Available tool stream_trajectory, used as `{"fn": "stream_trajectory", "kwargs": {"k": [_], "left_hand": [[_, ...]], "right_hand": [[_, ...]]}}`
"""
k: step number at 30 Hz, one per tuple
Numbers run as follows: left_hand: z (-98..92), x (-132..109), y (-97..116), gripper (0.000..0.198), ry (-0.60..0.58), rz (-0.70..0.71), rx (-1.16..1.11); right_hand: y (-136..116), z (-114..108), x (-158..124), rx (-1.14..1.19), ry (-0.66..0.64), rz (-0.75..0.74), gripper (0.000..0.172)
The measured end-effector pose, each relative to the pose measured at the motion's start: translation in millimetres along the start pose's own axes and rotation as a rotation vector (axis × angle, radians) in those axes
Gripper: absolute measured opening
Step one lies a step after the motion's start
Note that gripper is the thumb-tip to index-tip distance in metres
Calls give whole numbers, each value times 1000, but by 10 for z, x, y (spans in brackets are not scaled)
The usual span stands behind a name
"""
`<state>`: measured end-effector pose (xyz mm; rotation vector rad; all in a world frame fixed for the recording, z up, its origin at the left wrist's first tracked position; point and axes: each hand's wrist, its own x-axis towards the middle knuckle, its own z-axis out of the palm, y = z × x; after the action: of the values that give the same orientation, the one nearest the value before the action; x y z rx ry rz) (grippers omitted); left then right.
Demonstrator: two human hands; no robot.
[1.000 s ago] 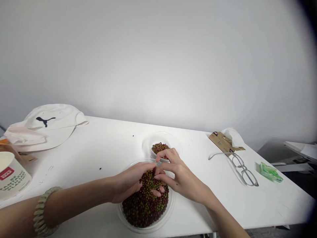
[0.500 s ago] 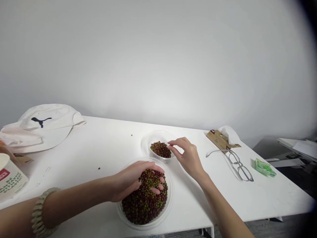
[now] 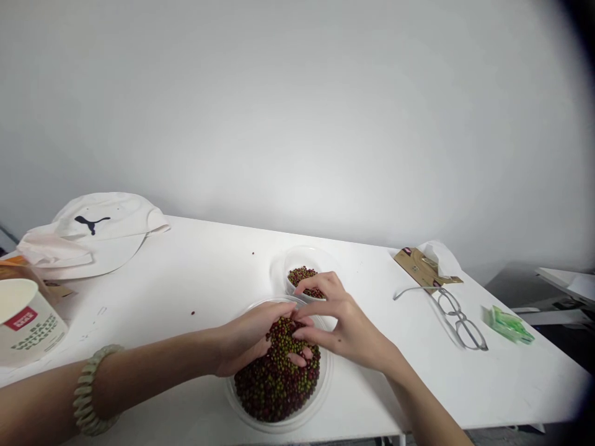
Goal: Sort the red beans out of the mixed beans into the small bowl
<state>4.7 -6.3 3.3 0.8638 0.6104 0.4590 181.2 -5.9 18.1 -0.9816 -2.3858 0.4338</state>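
My left hand [image 3: 248, 331] is cupped palm up over the large round clear tub [image 3: 324, 393], holding a heap of mixed red and green beans [image 3: 281, 339]. Its fingertips poke out among them. More beans [image 3: 274, 393] fill the tub below. My right hand [image 3: 351, 319] reaches in from the right, thumb and fingers apart, their tips at the beans in my left palm. Behind both hands stands a smaller clear bowl [image 3: 316, 253] with red and green beans [image 3: 301, 274] inside, partly hidden by my right fingers.
At the left are a white cap [image 3: 111, 217] and a paper cup [image 3: 32, 331]. Right of the bowls lie a brown cardboard packet [image 3: 413, 266], glasses [image 3: 458, 319] and a green plastic wrapper [image 3: 509, 323]. Single beans lie on the white table [image 3: 199, 266]; a wall rises behind it.
My right hand has moved from the smaller bowl down and toward me to the beans in my left palm. My left hand stays cupped. The view has shifted slightly.
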Motion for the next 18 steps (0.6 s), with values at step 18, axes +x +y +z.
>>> {"fn": "stream_trajectory", "kwargs": {"k": [18], "left_hand": [[-23, 23, -13, 28, -4, -20, 57]], "right_hand": [[-38, 50, -30, 11, -56, -2, 6]]}}
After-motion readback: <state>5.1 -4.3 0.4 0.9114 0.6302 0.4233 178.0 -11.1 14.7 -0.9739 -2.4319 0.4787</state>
